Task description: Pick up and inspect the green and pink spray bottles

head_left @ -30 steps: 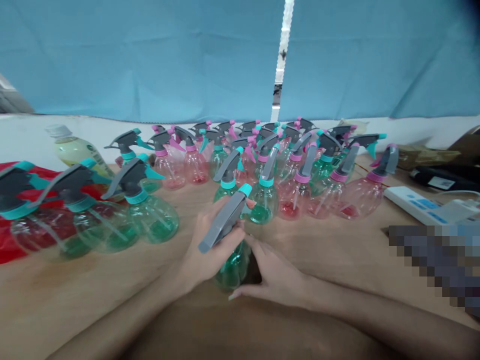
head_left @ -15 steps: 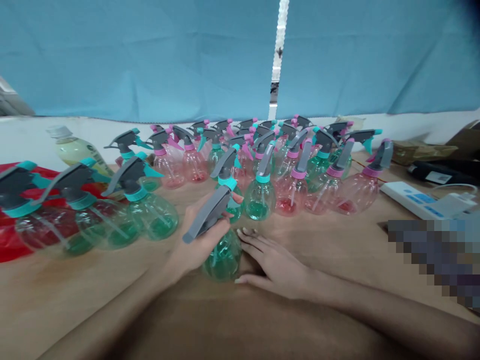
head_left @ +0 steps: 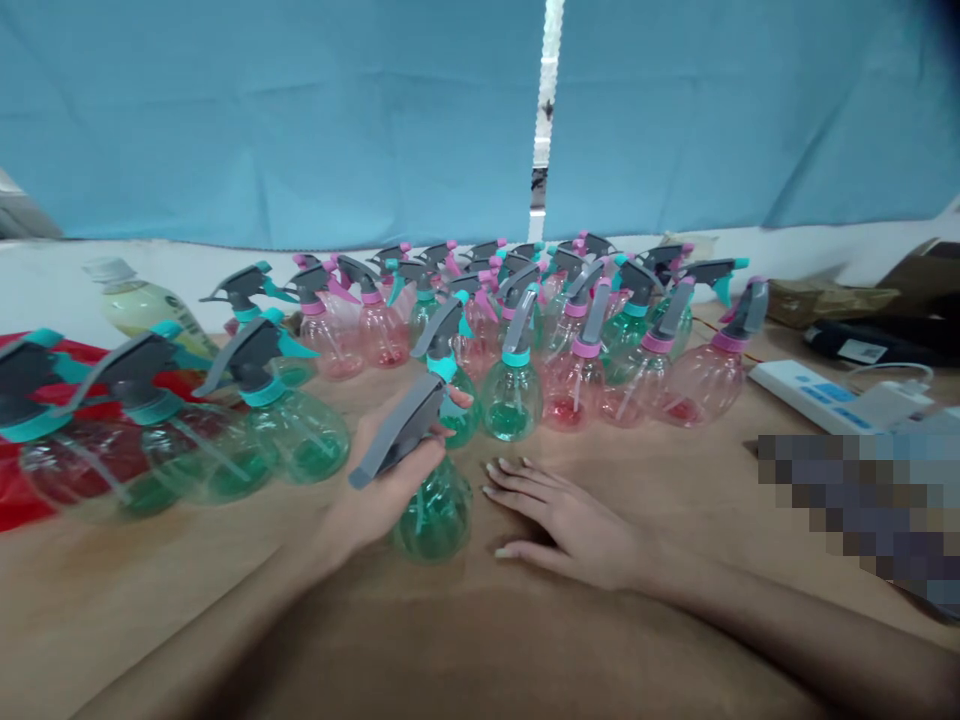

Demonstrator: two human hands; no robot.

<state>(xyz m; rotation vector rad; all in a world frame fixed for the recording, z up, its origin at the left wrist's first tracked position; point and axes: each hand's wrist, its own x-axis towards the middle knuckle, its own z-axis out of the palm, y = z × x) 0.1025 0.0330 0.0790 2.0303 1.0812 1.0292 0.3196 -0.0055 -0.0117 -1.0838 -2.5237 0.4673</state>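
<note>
My left hand (head_left: 394, 475) is wrapped round the neck of a green spray bottle (head_left: 433, 515) with a grey trigger head, standing on the wooden table (head_left: 420, 650). Its collar is hidden by my fingers. To the right, my right hand (head_left: 562, 515) lies with its fingers stretched out on the table, apart from the bottle and holding nothing. Just behind my hands stands another green spray bottle (head_left: 512, 405) with a turquoise collar, beside a pink spray bottle (head_left: 571, 390). A further green spray bottle (head_left: 301, 440) stands to the left of my left hand.
Several pink and green spray bottles crowd the back of the table. At the left are a red plastic bag (head_left: 15, 490) and a capped drink bottle (head_left: 154, 305). A white power strip (head_left: 806, 395) lies at the right. Blue cloth (head_left: 337, 120) hangs behind.
My right hand has drawn slightly away from the held spray bottle, widening the gap between them. My left hand keeps its grip. The whole view has shifted a little.
</note>
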